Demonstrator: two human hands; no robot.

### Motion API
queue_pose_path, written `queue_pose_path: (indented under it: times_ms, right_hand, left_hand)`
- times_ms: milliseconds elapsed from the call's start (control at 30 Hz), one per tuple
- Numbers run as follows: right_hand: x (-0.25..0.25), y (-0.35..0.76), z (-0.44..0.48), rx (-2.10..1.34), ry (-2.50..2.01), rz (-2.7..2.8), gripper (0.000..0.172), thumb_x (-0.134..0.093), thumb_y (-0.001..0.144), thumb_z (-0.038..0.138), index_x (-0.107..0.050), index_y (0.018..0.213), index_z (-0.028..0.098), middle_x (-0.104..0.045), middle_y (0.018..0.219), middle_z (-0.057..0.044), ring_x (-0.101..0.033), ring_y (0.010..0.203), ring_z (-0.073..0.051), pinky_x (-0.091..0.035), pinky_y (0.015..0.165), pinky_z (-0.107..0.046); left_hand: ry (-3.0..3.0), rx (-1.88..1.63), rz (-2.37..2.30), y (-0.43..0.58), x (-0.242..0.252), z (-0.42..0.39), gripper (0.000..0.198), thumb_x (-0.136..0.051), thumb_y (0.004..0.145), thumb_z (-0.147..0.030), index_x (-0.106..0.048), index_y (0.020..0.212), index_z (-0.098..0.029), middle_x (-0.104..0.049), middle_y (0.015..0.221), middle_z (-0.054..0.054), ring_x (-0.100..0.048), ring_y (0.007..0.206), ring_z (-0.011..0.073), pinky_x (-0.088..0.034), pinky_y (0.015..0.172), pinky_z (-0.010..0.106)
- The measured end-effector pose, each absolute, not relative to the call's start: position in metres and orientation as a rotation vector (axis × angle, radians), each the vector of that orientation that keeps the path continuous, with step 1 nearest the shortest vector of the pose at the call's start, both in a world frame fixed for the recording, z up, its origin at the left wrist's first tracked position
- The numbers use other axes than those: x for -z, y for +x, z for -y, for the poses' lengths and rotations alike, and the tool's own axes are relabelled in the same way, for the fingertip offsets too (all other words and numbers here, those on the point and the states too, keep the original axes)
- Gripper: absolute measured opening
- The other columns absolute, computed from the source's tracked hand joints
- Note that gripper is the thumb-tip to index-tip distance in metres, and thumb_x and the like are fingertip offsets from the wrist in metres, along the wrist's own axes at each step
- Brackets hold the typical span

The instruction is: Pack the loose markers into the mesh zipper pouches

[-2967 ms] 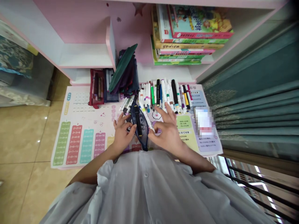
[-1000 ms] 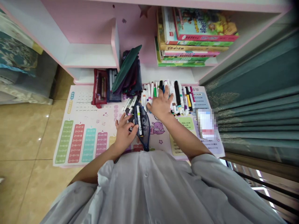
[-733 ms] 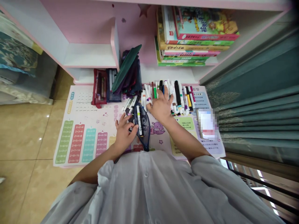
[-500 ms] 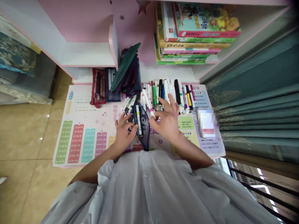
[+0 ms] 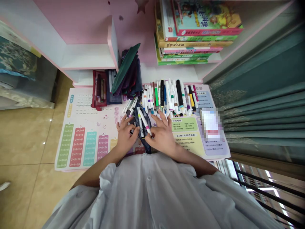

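Note:
A dark blue mesh pencil pouch [image 5: 148, 148] lies unzipped at the desk's front edge. My left hand [image 5: 126, 133] pinches its left rim between thumb and forefinger, the other fingers spread. Inside the pouch rests a white marker with a yellow-green band [image 5: 140, 127]. My right hand [image 5: 164, 135] grips the lower end of a white marker with a pink band [image 5: 143, 120], held slanting over the pouch opening. Beyond my hands, several markers [image 5: 169, 95] in mixed colours lie side by side. A few white pens [image 5: 130, 106] lie just behind the pouch on the left.
A red mesh pouch [image 5: 99, 90] and a stack of dark pouches [image 5: 130, 71] stand at the back left. Books [image 5: 195, 41] are piled on the shelf. A phone [image 5: 211, 124] lies at the right of the printed desk mat [image 5: 82, 117], near a teal curtain [image 5: 259, 95].
My right hand has moved left and nearer to me, bringing the pink-banded marker from beside the marker row to over the pouch. My left hand has stayed at the pouch rim.

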State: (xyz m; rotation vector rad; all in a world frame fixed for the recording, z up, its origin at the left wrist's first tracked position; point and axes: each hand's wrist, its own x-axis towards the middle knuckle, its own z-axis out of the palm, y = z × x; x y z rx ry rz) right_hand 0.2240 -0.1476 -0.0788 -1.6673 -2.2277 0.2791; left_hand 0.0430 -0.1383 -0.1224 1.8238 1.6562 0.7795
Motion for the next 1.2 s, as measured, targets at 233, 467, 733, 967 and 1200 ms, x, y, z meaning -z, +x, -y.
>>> queue_pose_path:
  times_ms: [233, 467, 733, 967, 1200]
  right_hand:
    - [0.079, 0.213, 0.138, -0.299, -1.711, 2.297, 0.017, -0.061, 0.079, 0.026, -0.075, 0.074, 0.018, -0.058, 0.141, -0.016, -0.038, 0.140, -0.040, -0.026, 0.112, -0.065]
    - [0.082, 0.209, 0.138, -0.299, -1.677, 2.337, 0.023, -0.061, 0.083, 0.031, -0.077, 0.091, 0.018, -0.051, 0.147, -0.018, -0.031, 0.144, -0.042, -0.025, 0.113, -0.067]
    - [0.083, 0.211, 0.133, -0.397, -1.621, 2.297, 0.021, -0.066, 0.082, 0.037, -0.076, 0.081, 0.018, -0.053, 0.144, -0.017, -0.032, 0.144, -0.043, -0.029, 0.111, -0.068]
    - [0.084, 0.228, 0.120, -0.373, -1.476, 2.194, 0.028, -0.066, 0.085, 0.041, -0.072, 0.069, 0.020, -0.058, 0.137, -0.014, -0.033, 0.145, -0.040, -0.032, 0.112, -0.062]
    - [0.085, 0.233, 0.092, -0.137, -1.681, 2.030, 0.026, -0.060, 0.087, 0.036, -0.071, 0.072, 0.018, -0.057, 0.138, -0.013, -0.030, 0.146, -0.040, -0.030, 0.115, -0.061]
  left_hand:
    - [1.816, -0.754, -1.669, 0.043, 0.121, 0.138, 0.023, -0.058, 0.089, -0.034, -0.061, 0.070, -0.020, -0.060, 0.138, 0.009, -0.034, 0.146, 0.0323, -0.018, 0.117, 0.064]
    - [1.816, -0.778, -1.639, 0.043, 0.122, 0.138, 0.022, -0.059, 0.089, -0.033, -0.061, 0.070, -0.020, -0.060, 0.138, 0.009, -0.034, 0.146, 0.0321, -0.017, 0.117, 0.065]
    - [1.811, -0.760, -1.655, 0.042, 0.121, 0.138, 0.022, -0.059, 0.088, -0.033, -0.062, 0.071, -0.020, -0.061, 0.137, 0.010, -0.035, 0.146, 0.0322, -0.018, 0.116, 0.065]
    - [1.840, -0.740, -1.649, 0.042, 0.119, 0.139, 0.023, -0.057, 0.089, -0.034, -0.062, 0.071, -0.020, -0.060, 0.137, 0.010, -0.035, 0.145, 0.0329, -0.020, 0.115, 0.065]
    - [1.830, -0.724, -1.646, 0.042, 0.113, 0.140, 0.023, -0.057, 0.090, -0.034, -0.062, 0.071, -0.021, -0.060, 0.138, 0.009, -0.034, 0.147, 0.0312, -0.018, 0.117, 0.063]
